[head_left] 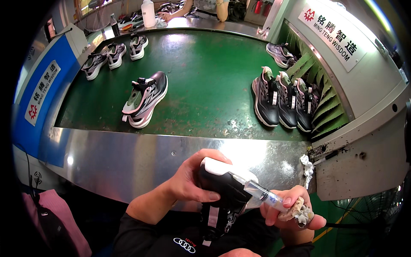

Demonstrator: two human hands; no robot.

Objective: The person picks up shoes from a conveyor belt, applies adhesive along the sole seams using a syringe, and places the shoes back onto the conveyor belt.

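Observation:
My left hand (187, 179) is wrapped round the toe end of a black sneaker (224, 183) with a white sole, its fingers over the sole and the thumb on the upper. The shoe is held above my lap, its laces and tongue pointing down towards me. Closed round a clear syringe (262, 192), my right hand (287, 204) points its tip at the seam between sole and upper. Whether the tip touches the seam I cannot tell. A crumpled, soiled whitish wad (301, 213) is also tucked in that hand's fingers.
Beyond the metal ledge (128, 158) lies a green conveyor belt (205, 81). One sneaker (145, 100) sits on it left of centre, others (114, 55) at far left, several (280, 100) beside the green strip curtain (327, 98) at right. White crumpled tissue (307, 169) lies on the ledge. A co-worker's arm (182, 12) shows beyond.

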